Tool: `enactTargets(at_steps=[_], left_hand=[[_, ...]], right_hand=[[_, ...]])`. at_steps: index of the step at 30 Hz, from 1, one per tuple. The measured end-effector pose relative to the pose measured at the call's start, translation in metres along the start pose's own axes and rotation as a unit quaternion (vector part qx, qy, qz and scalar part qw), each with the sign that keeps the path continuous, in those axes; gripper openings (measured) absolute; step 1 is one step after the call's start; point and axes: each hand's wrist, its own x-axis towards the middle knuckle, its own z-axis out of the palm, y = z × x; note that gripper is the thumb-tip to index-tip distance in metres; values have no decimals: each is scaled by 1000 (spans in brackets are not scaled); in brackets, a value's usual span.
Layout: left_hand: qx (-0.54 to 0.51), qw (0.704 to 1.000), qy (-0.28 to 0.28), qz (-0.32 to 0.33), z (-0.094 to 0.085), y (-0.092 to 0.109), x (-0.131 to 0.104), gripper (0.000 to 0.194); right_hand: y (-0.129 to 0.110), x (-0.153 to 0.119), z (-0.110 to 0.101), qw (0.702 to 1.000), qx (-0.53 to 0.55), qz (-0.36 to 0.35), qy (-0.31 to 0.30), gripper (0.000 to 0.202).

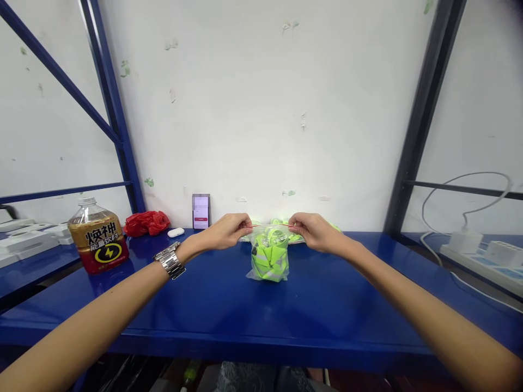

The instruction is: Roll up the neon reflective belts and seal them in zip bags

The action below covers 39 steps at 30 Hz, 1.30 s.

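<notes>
A clear zip bag (269,256) hangs upright between my hands, filled with folded neon-yellow material that has grey reflective strips. My left hand (232,230), with a metal watch (170,260) on its wrist, pinches the left end of the bag's red-lined top edge. At the opposite end of that edge, my right hand (311,231) pinches it too. The top edge is stretched straight between them. More neon-yellow items (296,238) lie behind the bag near the wall, partly hidden by it and by my right hand.
On the left stand a large drink bottle (99,237), a crumpled red plastic bag (147,222) and a white earbud case (175,232). A phone (201,211) leans on the wall. White power strips (486,264) with cables are at the right. Blue posts frame the blue shelf (196,321).
</notes>
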Motion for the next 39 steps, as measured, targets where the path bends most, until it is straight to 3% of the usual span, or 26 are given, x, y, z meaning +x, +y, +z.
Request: enactTargets(at_steps=[17,31,39], left_hand=[[33,998,29,49,2,3,-8,18],[-17,999,-19,38,-1,18,-10,22],[34,995,1,92,4,21,-7,21]], right_hand=[[9,-7,4,999,-31,-27,11,13],[-3,-11,2,998,-33,-61,-5,15],[-7,-12,1,994,-62,-93,0,15]])
